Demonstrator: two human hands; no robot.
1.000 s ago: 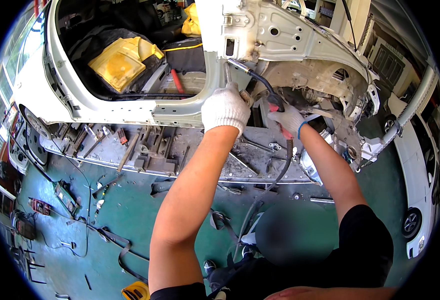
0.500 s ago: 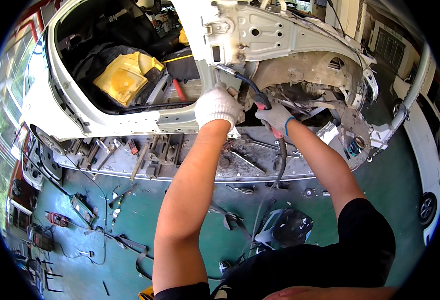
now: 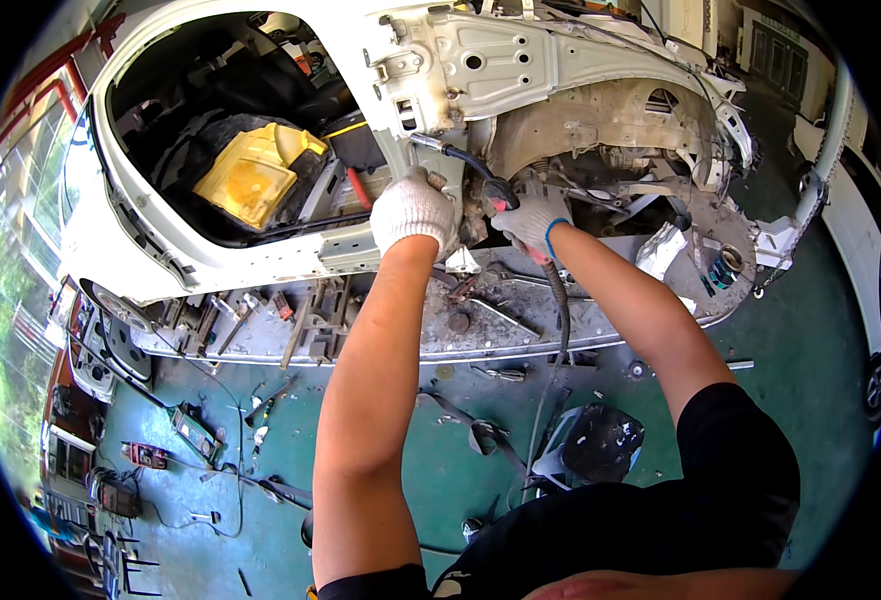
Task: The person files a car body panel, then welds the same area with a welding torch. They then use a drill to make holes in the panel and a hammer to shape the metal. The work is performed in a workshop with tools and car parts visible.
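Note:
My left hand [image 3: 410, 208] wears a white knit glove and is closed at the lower part of the white door pillar [image 3: 395, 145]; what it holds is hidden. My right hand [image 3: 535, 220], gloved with a blue cuff, grips a welding torch [image 3: 496, 190] with a red-and-black handle and black curved neck. The torch's silver nozzle [image 3: 426, 141] points left at the pillar, just above my left hand. Its hose [image 3: 560, 310] hangs down over the bench edge. The stripped white car body [image 3: 140, 250] has an exposed wheel arch [image 3: 590, 120] to the right.
A yellow pad [image 3: 245, 175] lies inside the car. The metal bench [image 3: 480, 335] below carries clamps and tools. A black-topped stool [image 3: 600, 440], machines [image 3: 115, 490], cables and straps are on the green floor. A pulling post [image 3: 820, 180] and white car [image 3: 855, 280] stand at right.
The view has turned a little, shifting the car and floor. Both hands stay at the pillar with the torch; the metal rod seen above my left fist earlier is less visible now.

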